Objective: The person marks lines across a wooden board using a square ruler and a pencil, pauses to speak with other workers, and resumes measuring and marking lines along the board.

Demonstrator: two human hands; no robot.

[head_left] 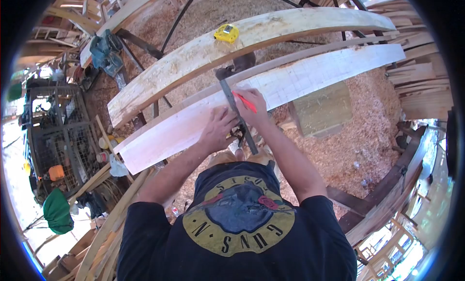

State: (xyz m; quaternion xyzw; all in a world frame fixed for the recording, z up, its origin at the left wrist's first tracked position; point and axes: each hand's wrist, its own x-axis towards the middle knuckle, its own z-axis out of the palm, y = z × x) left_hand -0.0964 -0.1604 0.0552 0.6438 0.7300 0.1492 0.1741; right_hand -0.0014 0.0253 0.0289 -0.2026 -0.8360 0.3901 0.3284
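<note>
A long, pale plank (334, 70) with pencil lines across its right part lies in front of me. Across it rests a dark metal square (229, 98), its blade running from the far edge toward my body. My left hand (219, 128) is on the plank left of the square, fingers bent around the square's stock at the near edge. My right hand (252, 106) is closed on a red pencil (245, 102) just right of the blade, its tip near the blade. The tip itself is too small to make out.
Beyond the plank lies a thick curved beam (179, 63) with a yellow tape measure (226, 33) on it. A blue power tool (105, 52) sits at the upper left. Wood shavings (368, 131) cover the ground. Metal cages (63, 131) stand at the left, stacked boards (419, 73) at the right.
</note>
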